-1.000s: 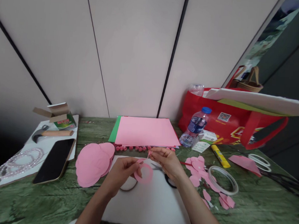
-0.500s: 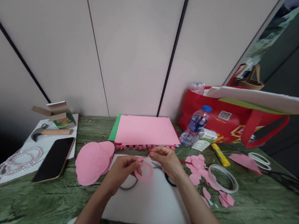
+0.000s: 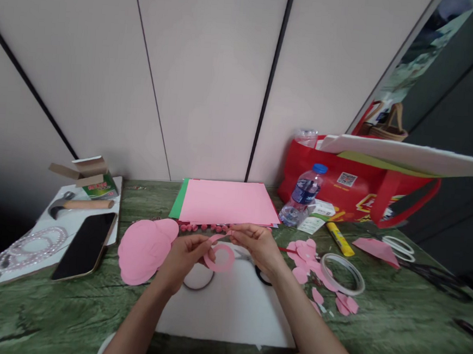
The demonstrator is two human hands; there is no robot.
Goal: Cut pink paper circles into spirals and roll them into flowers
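A pink paper ring with a strip running off it hangs between my two hands above a white sheet. My left hand pinches the ring's left side. The strip's upper end is between the fingertips of my right hand. Under the hands lie scissors with dark handles, partly hidden. Pink paper discs are piled left of my left hand. Small pink cut pieces lie to the right of my right hand. Red-pink small balls sit in a row behind the hands.
Pink sheets lie at the back. A bottle stands before a red bag. Tape, a glue stick and white-handled scissors are right. A phone, hammer, beads and open box are left.
The view has shifted slightly. Both hands have moved a little left and up with the pink ring, and more of the strip shows between them.
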